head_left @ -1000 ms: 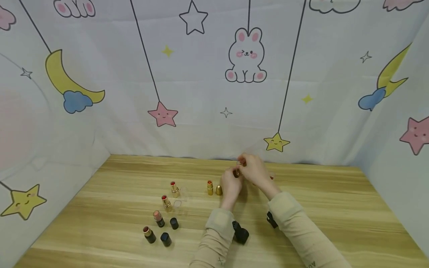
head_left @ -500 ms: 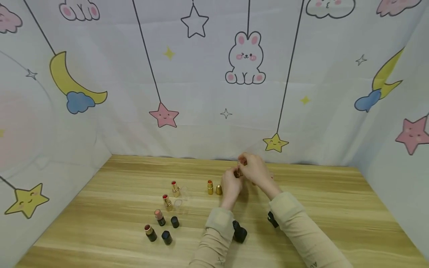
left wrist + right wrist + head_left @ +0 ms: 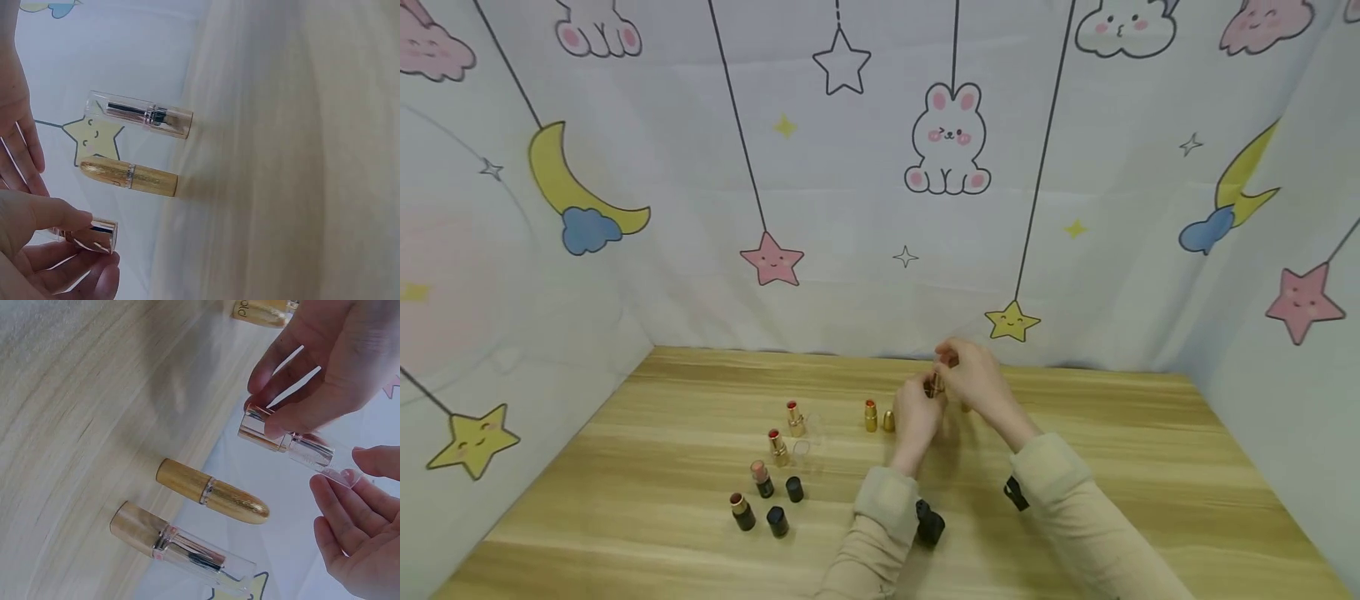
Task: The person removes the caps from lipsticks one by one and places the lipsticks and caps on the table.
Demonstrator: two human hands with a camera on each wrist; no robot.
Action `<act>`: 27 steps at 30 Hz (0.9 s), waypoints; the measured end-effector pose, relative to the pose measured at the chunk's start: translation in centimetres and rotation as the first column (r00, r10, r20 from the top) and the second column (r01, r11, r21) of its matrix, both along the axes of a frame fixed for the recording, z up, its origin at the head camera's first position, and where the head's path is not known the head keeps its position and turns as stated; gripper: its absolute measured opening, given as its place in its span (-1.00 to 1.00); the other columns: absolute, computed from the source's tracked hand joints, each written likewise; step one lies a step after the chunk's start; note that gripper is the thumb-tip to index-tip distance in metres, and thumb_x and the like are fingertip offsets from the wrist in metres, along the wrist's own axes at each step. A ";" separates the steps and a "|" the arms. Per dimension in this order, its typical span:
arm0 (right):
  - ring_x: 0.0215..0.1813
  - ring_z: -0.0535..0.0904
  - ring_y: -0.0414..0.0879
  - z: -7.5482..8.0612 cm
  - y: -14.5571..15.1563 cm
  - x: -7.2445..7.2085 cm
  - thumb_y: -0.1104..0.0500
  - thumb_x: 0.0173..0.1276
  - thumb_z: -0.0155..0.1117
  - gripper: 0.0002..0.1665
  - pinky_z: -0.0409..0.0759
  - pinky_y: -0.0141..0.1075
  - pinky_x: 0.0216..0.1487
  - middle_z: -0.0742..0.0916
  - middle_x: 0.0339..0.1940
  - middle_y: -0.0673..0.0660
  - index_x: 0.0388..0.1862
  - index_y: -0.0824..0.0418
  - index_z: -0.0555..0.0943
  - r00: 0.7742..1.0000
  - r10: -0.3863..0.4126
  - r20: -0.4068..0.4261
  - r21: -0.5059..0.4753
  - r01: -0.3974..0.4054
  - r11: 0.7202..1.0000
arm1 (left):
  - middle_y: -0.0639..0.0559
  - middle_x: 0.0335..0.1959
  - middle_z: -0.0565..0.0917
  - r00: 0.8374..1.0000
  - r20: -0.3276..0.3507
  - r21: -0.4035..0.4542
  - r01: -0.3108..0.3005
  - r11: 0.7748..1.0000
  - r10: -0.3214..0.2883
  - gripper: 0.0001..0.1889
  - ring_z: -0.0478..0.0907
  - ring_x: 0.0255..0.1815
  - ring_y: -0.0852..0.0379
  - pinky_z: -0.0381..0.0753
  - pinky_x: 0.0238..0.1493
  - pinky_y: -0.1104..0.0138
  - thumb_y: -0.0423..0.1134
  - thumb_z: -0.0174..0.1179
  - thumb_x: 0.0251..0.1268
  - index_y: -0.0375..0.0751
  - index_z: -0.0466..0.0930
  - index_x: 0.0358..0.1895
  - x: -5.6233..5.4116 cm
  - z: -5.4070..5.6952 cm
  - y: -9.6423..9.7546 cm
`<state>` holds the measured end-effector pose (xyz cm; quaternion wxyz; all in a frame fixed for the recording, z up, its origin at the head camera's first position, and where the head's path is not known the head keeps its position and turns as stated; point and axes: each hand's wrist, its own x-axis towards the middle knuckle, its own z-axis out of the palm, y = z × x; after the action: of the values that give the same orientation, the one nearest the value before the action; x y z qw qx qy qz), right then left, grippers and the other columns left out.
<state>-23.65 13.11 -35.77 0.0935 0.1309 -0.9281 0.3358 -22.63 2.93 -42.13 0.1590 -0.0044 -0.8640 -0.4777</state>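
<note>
In the head view my left hand [image 3: 919, 412] and right hand [image 3: 976, 379] meet over the table's far side. Between them is a lipstick [image 3: 265, 428] with a shiny rose-gold base, which the left hand [image 3: 56, 256] grips between thumb and fingers. A clear cap [image 3: 344, 472] surrounds part of its inner tube, and the right hand [image 3: 356, 531] pinches the cap's end. Whether a coloured bullet sits inside is unclear. Beside the hands, in the left wrist view, stand a closed gold bullet-shaped lipstick [image 3: 128, 176] and a clear-capped lipstick [image 3: 140, 114].
Left of the hands stands an uncapped gold lipstick [image 3: 870, 415] with its gold cap [image 3: 889, 421]. Further left are uncapped lipsticks [image 3: 777, 447] [image 3: 742, 512], black caps [image 3: 777, 522] and clear caps [image 3: 802, 451]. A patterned white curtain [image 3: 850, 308] borders the wooden table [image 3: 1112, 500].
The head view has tilted slightly upward. Both hands stay together on the same lipstick, and the right hand appears to have lifted slightly, showing more of it between them.
</note>
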 end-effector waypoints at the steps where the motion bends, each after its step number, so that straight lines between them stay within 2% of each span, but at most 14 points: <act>1: -0.09 0.67 0.06 0.1 0.1 0.2 0.21 0.32 0.22 -0.71 0.64 -0.09 -0.06 0.76 -0.17 0.19 -0.01 0.29 0.62 1.000 0.002 0.003 -0.018 -0.002 1.000 | -0.10 -0.38 0.74 1.000 -0.004 -0.006 0.005 1.000 -0.005 -0.82 0.65 -0.36 0.04 0.60 -0.34 0.28 -0.45 0.28 0.03 -0.27 0.71 -0.25 0.1 0.1 -0.1; 4: -0.05 0.66 0.08 0.3 0.4 0.8 0.22 0.33 0.23 -0.68 0.64 -0.08 -0.04 0.74 -0.14 0.21 0.03 0.30 0.60 1.000 0.008 0.020 -0.092 -0.006 0.996 | -0.06 -0.45 0.72 0.999 -0.017 -0.025 0.031 0.999 -0.031 -0.85 0.58 -0.45 0.11 0.52 -0.43 0.35 -0.45 0.29 0.00 -0.24 0.70 -0.30 0.6 0.5 -0.5; 8: -0.02 0.66 0.10 0.4 0.8 1.6 0.22 0.33 0.25 -0.65 0.63 -0.05 0.00 0.73 -0.12 0.24 0.06 0.31 0.59 1.000 0.010 0.023 -0.171 -0.006 0.985 | -0.02 -0.44 0.71 0.997 -0.016 -0.055 0.070 0.996 -0.071 -0.84 0.55 -0.47 0.17 0.47 -0.48 0.41 -0.42 0.30 0.00 -0.21 0.70 -0.28 1.3 1.0 -1.0; 16: -0.06 0.69 0.09 1.1 1.0 3.0 0.19 0.31 0.29 -0.68 0.63 -0.04 -0.03 0.76 -0.17 0.23 0.00 0.31 0.63 0.997 0.025 -0.068 -0.182 -0.037 0.983 | -0.05 -0.31 0.73 0.986 0.024 -0.098 0.169 0.981 -0.167 -0.81 0.62 -0.33 0.15 0.58 -0.35 0.40 -0.38 0.28 0.13 -0.20 0.69 -0.15 2.8 2.5 -2.1; 23: -0.04 0.68 0.09 2.0 0.8 4.3 0.22 0.30 0.30 -0.68 0.62 0.01 0.01 0.76 -0.18 0.21 0.01 0.31 0.62 0.992 0.046 -0.121 -0.177 -0.067 0.982 | -0.09 -0.24 0.72 0.986 -0.008 -0.164 0.165 0.973 -0.168 -0.78 0.65 -0.24 0.05 0.64 -0.25 0.29 -0.39 0.31 0.09 -0.24 0.69 -0.14 4.0 3.2 -3.0; 27: -0.03 0.68 0.07 2.4 0.6 5.0 0.21 0.29 0.31 -0.68 0.62 0.01 0.02 0.77 -0.18 0.19 0.01 0.29 0.63 0.989 0.051 -0.139 -0.180 -0.075 0.981 | -0.11 -0.22 0.72 0.986 0.004 -0.182 0.167 0.969 -0.170 -0.78 0.66 -0.22 0.03 0.65 -0.25 0.27 -0.39 0.32 0.09 -0.25 0.70 -0.14 4.8 3.5 -3.7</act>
<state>-18.62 13.74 -33.41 0.1565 0.1732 -0.8799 0.4139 -17.84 -0.77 -38.67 0.1220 -0.0951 -0.8994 -0.4088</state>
